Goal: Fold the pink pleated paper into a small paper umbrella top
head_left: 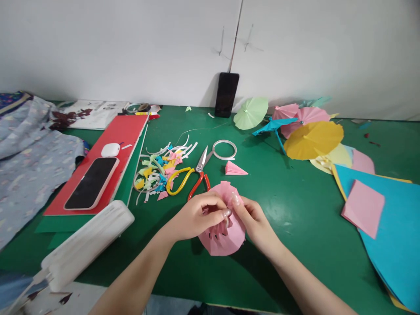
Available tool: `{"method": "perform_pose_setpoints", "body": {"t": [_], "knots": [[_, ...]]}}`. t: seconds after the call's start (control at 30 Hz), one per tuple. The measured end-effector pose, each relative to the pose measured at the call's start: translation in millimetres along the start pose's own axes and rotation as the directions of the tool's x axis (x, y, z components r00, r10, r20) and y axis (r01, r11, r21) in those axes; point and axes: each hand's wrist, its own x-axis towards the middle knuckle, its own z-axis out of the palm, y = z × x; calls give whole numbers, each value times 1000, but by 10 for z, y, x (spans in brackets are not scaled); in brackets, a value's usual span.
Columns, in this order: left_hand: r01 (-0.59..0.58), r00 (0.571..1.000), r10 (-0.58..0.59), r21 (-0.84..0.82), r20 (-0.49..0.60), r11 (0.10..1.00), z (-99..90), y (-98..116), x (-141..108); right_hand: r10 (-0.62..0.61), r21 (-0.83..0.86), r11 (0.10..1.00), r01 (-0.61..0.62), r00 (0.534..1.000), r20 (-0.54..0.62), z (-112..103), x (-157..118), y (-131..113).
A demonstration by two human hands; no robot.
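Note:
Between my hands is a round, pleated piece of pink paper (221,245) with a ring of folded slits around its middle. My left hand (201,214) is closed, its thumb and fingers pinching near the centre of the paper. My right hand (251,214) grips the upper right of the same piece, thumb on top; its other fingers are partly hidden underneath. Just beyond the hands lie scissors (199,168) with one yellow and one red handle, blades apart. A folded pink paper wedge (235,168) and a roll of thin white tape (225,150) rest near them.
Paper scraps (160,168) are heaped left of the scissors. Finished paper umbrellas (313,140) stand at the back right, with blue paper sheets (393,258) and pink squares (364,208) nearer. A phone (227,94) leans on the wall; a white power strip (88,245) sits left.

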Motion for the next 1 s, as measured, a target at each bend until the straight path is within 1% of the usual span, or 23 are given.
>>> {"method": "perform_pose_setpoints", "body": {"t": [0.17, 0.37, 0.57, 0.8, 1.0], "knots": [[11, 1000, -11, -11, 16, 1000, -3, 6, -4, -9, 18, 1000, 9, 1000, 4, 1, 17, 42], [28, 999, -27, -18, 37, 999, -1, -10, -13, -18, -62, 998, 16, 999, -42, 6, 15, 85], [13, 1000, -12, -26, 24, 1000, 2, 5, -6, -46, -137, 990, 40, 998, -39, 14, 2, 97], [-13, 1000, 13, -9, 11, 1000, 2, -3, 4, -42, -108, 993, 39, 999, -27, 28, -2, 121], [-28, 1000, 28, 48, 1, 998, 7, 7, -4, -40, -91, 995, 37, 999, -27, 0, 15, 86]]}}
